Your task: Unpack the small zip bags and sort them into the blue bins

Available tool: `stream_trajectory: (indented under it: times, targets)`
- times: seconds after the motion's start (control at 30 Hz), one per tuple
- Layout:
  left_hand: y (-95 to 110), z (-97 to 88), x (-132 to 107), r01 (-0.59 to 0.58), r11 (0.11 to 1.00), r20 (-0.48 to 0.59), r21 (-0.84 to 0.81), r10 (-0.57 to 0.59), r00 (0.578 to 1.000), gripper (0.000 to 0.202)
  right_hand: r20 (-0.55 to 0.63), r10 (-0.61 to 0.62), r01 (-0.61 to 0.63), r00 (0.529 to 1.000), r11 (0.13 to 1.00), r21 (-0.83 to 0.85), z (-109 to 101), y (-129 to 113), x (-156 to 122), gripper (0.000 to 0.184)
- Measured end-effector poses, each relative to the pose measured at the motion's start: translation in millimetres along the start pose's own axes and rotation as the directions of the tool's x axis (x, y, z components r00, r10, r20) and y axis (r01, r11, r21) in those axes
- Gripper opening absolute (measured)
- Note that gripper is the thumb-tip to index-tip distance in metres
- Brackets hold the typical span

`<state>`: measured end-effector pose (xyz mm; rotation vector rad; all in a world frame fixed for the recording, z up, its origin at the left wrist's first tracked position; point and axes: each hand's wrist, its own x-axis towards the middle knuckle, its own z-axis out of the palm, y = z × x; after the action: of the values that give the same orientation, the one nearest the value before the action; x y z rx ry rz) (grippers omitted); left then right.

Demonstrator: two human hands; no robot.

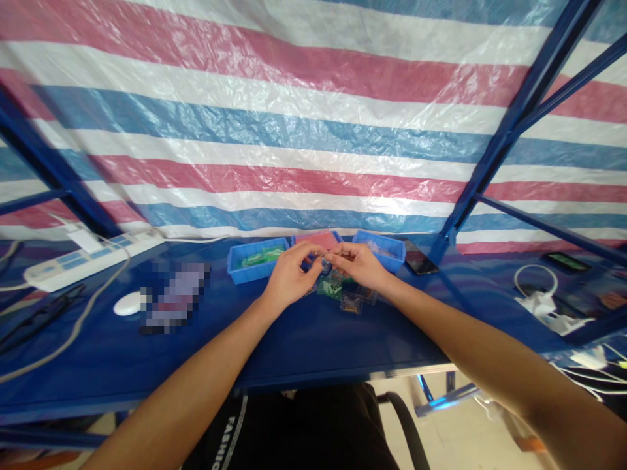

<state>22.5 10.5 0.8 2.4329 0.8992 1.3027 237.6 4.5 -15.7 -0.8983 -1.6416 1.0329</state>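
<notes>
My left hand [292,271] and my right hand [358,262] meet over the middle of the blue table. Both have their fingers pinched on a small, shiny, see-through thing [325,262], which looks like thin plastic; its exact kind is too small to tell. Just below the fingers lie several small clear plastic bags, one with green contents [330,287] and one with a dark piece inside [351,302]. Behind the hands stand a blue bin with green packets [234,269], a bin with a pink-red content [313,240] partly hidden by my fingers, and a blue bin with clear packets [398,251].
At the left are a white power strip [93,261], a cable, glasses [42,320], a white oval object [130,303] and a blurred-out phone-like object [176,297]. A black phone [420,258] lies right of the bins. White chargers [543,307] sit farther right. Striped sheeting hangs behind.
</notes>
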Motion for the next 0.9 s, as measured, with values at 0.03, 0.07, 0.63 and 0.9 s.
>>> stream_trajectory:
  times: [0.03,0.07,0.63,0.9]
  targets:
    - [0.5,0.2,0.4,0.002,1.000,-0.011,0.001,-0.002,1.000,0.016,0.001,-0.005,0.005,1.000,1.000,0.002,0.1,0.5,-0.1,0.049]
    - [0.7,0.5,0.8,0.004,1.000,-0.022,0.000,-0.004,1.000,0.015,0.001,-0.011,0.011,1.000,1.000,-0.002,0.2,0.9,-0.1,0.048]
    - [-5.4,4.9,-1.2,0.071,0.986,-0.004,-0.153,-0.073,0.997,0.025,-0.029,-0.051,0.055,0.998,0.990,0.132,0.2,3.6,4.5,0.039]
    - [-3.5,5.0,-1.3,-0.195,0.981,0.009,-0.016,0.196,0.981,0.036,-0.115,-0.029,0.052,0.993,0.978,0.202,-3.0,6.7,8.3,0.037]
